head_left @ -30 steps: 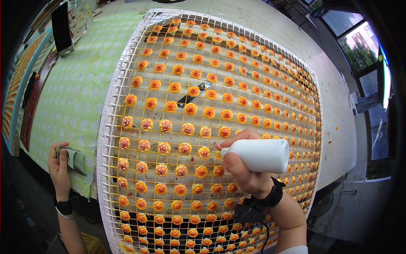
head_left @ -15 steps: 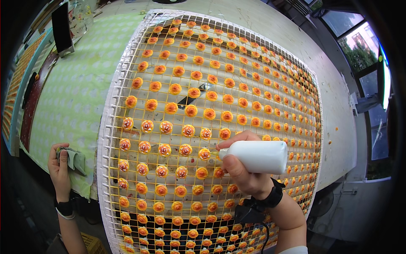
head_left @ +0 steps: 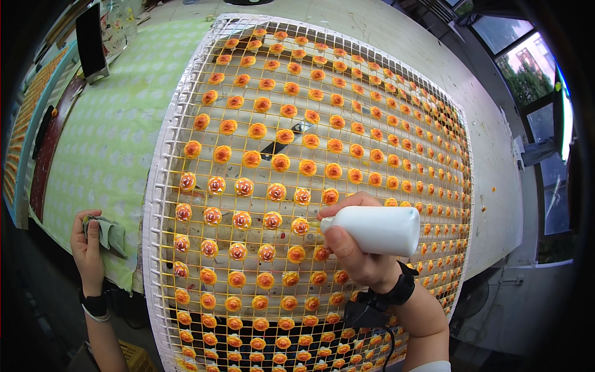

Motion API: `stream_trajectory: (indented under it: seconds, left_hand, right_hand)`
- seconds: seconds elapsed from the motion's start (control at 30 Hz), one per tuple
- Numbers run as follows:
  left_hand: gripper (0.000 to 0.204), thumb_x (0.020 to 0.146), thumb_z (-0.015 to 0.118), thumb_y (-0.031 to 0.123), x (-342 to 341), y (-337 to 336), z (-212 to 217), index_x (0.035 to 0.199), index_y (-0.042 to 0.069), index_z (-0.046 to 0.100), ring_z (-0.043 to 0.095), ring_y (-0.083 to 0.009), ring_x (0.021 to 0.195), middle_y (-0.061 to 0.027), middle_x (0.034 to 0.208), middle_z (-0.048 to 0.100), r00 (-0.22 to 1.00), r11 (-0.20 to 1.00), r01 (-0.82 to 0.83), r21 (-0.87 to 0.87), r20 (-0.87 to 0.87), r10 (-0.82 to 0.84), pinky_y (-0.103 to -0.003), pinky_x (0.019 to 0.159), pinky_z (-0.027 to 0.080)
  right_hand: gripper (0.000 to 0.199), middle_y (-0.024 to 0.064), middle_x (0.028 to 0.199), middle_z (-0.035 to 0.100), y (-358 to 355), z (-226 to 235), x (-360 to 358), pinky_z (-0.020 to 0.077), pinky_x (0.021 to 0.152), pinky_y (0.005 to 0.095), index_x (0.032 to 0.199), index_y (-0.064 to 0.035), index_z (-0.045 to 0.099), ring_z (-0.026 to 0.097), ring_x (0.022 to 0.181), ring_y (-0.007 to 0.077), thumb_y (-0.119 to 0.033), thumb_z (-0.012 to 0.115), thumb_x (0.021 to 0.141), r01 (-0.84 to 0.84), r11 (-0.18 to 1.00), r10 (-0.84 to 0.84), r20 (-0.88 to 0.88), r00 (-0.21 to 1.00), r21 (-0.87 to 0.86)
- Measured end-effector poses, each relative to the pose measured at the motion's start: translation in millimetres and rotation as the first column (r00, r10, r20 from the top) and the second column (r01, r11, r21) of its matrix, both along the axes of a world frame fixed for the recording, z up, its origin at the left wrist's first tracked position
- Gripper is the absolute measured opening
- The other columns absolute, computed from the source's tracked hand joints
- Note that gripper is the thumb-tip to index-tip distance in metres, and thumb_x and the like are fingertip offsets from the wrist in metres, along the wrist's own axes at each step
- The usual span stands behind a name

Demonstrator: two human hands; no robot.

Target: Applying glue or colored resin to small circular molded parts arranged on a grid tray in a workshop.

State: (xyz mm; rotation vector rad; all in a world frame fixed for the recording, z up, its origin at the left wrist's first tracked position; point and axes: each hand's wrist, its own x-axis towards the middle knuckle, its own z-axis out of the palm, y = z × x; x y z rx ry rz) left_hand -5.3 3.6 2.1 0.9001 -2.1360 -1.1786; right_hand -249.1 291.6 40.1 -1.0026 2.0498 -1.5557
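Dotting white centres onto the orange flower pieces point(head_left: 273, 220) is, by my judgement, the step in hand; the wire rack point(head_left: 162, 186) covers the desk point(head_left: 111, 142); next, the nozzle needs the neighbouring undotted piece; right hand point(head_left: 356, 257) is closed around the white squeeze bottle point(head_left: 378, 229); left hand point(head_left: 90, 245) pinches a grey cloth point(head_left: 111, 232) at the desk edge.

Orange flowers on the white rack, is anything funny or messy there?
Mostly neat rows. On the white wire grid rack, the small orange flower pieces nearest the white squeeze bottle in the right hand have white centres; farther ones are plain orange. Dark patches show beneath the wires.
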Motion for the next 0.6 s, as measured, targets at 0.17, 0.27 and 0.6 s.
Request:
stream_trajectory:
  seconds: [0.17,0.27,0.6]
  left_hand:
    - [0.017,0.085,0.044,0.019,0.0,-0.4,-0.8,0.089,0.002,0.048,0.026,-0.0012,0.056,0.0069,0.063,0.034,1.000,1.000,-0.001,0.002,-0.002,0.001,-0.015,0.050,0.020]
    - [0.018,0.085,0.044,0.020,0.4,-0.2,-0.4,0.089,0.002,0.048,0.026,-0.0013,0.056,0.0068,0.063,0.034,1.000,1.000,0.001,0.013,-0.004,-0.001,-0.015,0.050,0.020]
    - [0.017,0.085,0.044,0.019,1.2,-1.5,-1.7,0.089,0.002,0.048,0.027,-0.0012,0.057,0.0067,0.064,0.035,1.000,1.000,0.000,0.014,-0.012,0.000,-0.015,0.050,0.021]
  right_hand:
    - [0.019,0.0022,0.067,0.054,1.4,-1.2,-0.1,0.0412,0.050,0.0209,0.084,-0.0031,0.053,0.053,0.058,0.0081,-0.010,0.063,0.069,0.012,1.000,-0.012,0.055,0.998,0.001]
    - [0.019,0.0017,0.066,0.054,1.6,-0.3,0.2,0.0412,0.050,0.0209,0.083,-0.0035,0.053,0.053,0.058,0.0080,-0.011,0.063,0.069,0.021,1.000,-0.020,0.119,0.993,-0.005]
    - [0.018,0.0023,0.067,0.053,2.4,-4.6,-1.0,0.0409,0.050,0.0209,0.081,-0.0035,0.053,0.053,0.058,0.0086,-0.012,0.063,0.069,0.021,0.999,-0.020,0.047,0.999,-0.030]
